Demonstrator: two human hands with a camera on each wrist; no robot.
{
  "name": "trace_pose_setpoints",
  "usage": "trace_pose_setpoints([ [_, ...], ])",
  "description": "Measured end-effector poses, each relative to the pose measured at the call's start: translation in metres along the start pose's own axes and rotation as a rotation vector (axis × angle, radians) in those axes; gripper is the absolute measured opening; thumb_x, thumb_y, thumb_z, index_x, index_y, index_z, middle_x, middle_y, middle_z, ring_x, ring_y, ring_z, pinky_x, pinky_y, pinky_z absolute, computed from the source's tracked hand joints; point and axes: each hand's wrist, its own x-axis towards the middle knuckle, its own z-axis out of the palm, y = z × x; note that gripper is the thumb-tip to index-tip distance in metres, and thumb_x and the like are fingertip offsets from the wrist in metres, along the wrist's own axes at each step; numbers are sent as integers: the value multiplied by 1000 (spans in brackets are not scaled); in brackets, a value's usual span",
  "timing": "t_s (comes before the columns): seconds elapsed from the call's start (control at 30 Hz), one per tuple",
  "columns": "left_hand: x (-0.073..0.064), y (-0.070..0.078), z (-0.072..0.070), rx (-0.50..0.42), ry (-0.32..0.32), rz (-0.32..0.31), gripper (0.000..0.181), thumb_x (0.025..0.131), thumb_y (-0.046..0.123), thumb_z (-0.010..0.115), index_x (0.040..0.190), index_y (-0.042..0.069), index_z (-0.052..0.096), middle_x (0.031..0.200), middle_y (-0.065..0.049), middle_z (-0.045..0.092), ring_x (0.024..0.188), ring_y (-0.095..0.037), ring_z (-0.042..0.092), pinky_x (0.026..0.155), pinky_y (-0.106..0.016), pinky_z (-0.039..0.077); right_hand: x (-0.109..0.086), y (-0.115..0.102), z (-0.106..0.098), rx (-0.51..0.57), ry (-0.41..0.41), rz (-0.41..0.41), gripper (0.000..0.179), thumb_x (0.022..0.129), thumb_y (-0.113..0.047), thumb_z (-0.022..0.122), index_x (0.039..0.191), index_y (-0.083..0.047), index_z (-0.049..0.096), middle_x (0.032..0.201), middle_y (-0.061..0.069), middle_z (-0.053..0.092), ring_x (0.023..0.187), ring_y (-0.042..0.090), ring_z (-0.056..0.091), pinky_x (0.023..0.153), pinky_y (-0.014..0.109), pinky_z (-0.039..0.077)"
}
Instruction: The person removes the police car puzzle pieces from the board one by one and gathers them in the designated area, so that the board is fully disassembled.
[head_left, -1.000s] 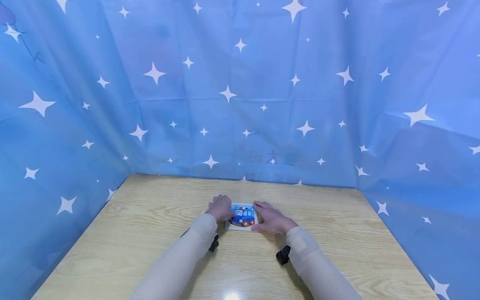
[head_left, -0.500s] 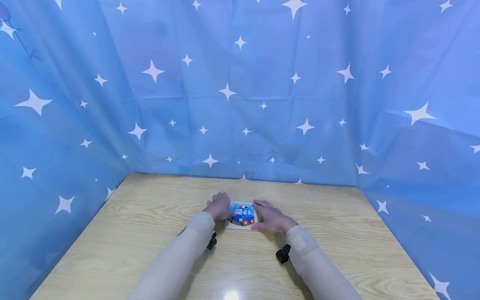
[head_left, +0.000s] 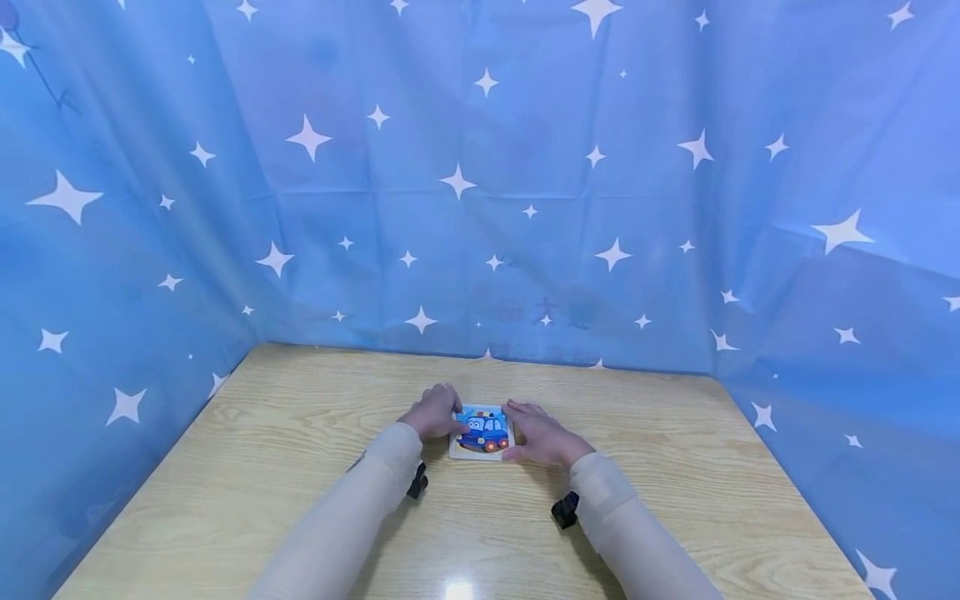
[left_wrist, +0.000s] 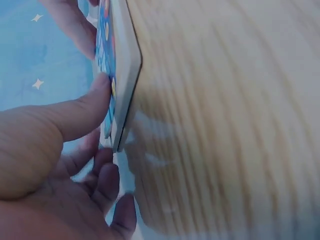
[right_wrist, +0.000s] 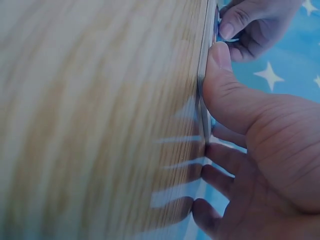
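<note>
The person wore long, off-white sleeves. The left sleeve (head_left: 337, 521) ended in a loosely bunched cuff (head_left: 396, 450), with a small dark mark (head_left: 356, 461) on its left edge. The right sleeve (head_left: 648, 537) showed a flat, squarish overlap near its far end. A compact black device (head_left: 417, 482) sat right of the left cuff; a blocky black unit (head_left: 565, 510) sat left of the right sleeve. The left hand (head_left: 435, 412) and right hand (head_left: 543, 438) were bare.

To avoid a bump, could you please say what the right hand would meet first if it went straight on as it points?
The right hand would first meet the picture board, which it seems to touch; then probably the left hand, though depth is unclear.
</note>
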Motion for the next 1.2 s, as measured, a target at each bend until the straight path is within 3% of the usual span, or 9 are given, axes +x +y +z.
trace_pose_setpoints([
  [0.13,0,1,-2,4,11,21,38,89,25,80,115,5,62,111,-8,54,104,-26,49,97,-47,46,-1,-2,-1,2,-3,-17,83,94,-35,72,158,-3,30,166,16,22,153,39,15,120,56,21],
  [0.37,1,0,-3,191,77,33,45,85,36,83,113,8,63,106,-5,61,100,-25,56,92,-48,49,1,-1,-1,-14,-6,-22,83,94,-37,71,158,-3,30,166,16,21,153,39,15,120,56,20],
  [0.53,-1,2,-6,212,76,37,43,85,36,83,110,7,65,101,-4,61,93,-23,57,87,-46,50,1,-2,-1,-19,-2,-23,84,94,-37,71,158,-3,30,166,16,21,153,39,15,120,55,21],
  [0.73,-1,2,-8,190,46,52,45,86,33,82,115,3,67,104,-7,62,94,-23,59,86,-43,52,0,-3,-1,-33,-10,-12,84,94,-38,71,158,-3,29,166,15,22,153,37,16,119,55,23],
  [0.9,2,-2,-6,92,43,43,41,89,27,80,117,1,64,108,-9,62,100,-25,60,92,-43,52,0,-6,-3,-32,-16,-14,83,94,-37,70,157,-1,29,166,17,21,152,40,15,119,57,21],
  [1.07,7,-9,-3,-3,66,54,25,93,19,76,107,6,61,101,-6,59,92,-22,57,87,-40,51,0,-5,-2,-34,-16,-10,84,94,-39,70,158,-3,28,166,16,21,153,38,15,119,57,22],
  [1.2,10,-15,-2,4,55,113,21,94,18,74,101,8,57,97,-3,51,88,-21,49,81,-38,47,1,-4,-1,-24,-9,-9,85,94,-40,70,158,-4,29,167,15,21,153,38,15,118,59,22],
])
